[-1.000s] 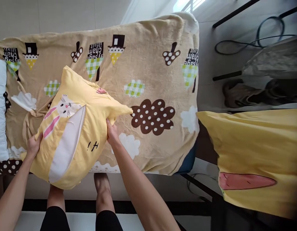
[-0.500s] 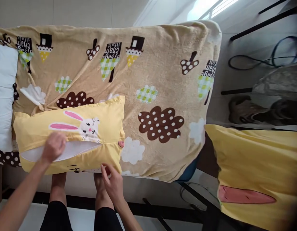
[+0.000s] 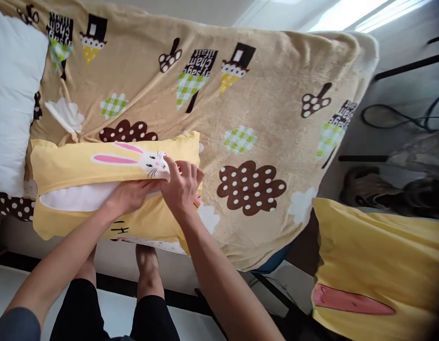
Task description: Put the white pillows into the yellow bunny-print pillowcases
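A yellow pillowcase (image 3: pixel 66 161) printed with a white rabbit lies across the near side of the bed. Its long slit gapes, showing a white inner pillow (image 3: pixel 73 198). My left hand (image 3: pixel 132 195) is closed at the right part of this slit, fingertips on the cloth edge and partly hidden by my other hand. Beside the rabbit's face, my right hand (image 3: pixel 182 184) has its fingers bent over the pillowcase, gripping cloth at the slit's right end. Whether a zipper pull is between the fingers cannot be seen.
A tan patterned blanket (image 3: pixel 276 61) covers the bed. A white pillow (image 3: pixel 15 104) lies at the left. At the right hangs or rests another yellow cloth (image 3: pixel 375 251) with a pink print. Dark shoes (image 3: pixel 368 187) and a looped cable (image 3: pixel 386 118) are beyond the bed's end.
My left hand has moved right along the slit. My right hand has risen from the pillowcase's near edge to the slit's right end. The camera view has shifted and tilted.
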The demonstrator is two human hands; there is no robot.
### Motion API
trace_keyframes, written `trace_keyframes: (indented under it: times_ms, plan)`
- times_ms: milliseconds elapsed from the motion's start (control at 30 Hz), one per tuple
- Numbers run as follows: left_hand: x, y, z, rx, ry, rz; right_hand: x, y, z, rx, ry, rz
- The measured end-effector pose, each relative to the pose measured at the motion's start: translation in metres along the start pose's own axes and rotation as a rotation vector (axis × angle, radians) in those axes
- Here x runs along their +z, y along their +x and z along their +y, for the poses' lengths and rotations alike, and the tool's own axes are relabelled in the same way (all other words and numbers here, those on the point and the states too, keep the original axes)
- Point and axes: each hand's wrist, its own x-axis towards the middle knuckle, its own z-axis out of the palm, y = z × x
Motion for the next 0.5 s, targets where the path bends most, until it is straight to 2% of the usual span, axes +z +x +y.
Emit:
trace_keyframes:
  times_ms: [67,167,267,400,500]
  plan:
    - [-0.005,0.029,0.0,-0.089,0.017,-0.042,-0.002,0.014,0.006,-0.038,-0.04,-0.104]
    - [-0.009,0.052,0.001,-0.134,0.048,0.019,-0.01,0.034,0.013,0.042,-0.019,-0.202]
    - [-0.014,0.051,0.003,-0.156,0.051,0.064,-0.029,0.053,0.016,0.165,0.138,-0.158]
    - [-0.028,0.048,0.007,-0.157,0.055,-0.028,-0.06,0.068,0.006,0.183,0.298,-0.104]
    - [-0.039,0.06,0.009,-0.097,0.037,-0.075,-0.073,0.07,-0.007,0.184,0.351,-0.034]
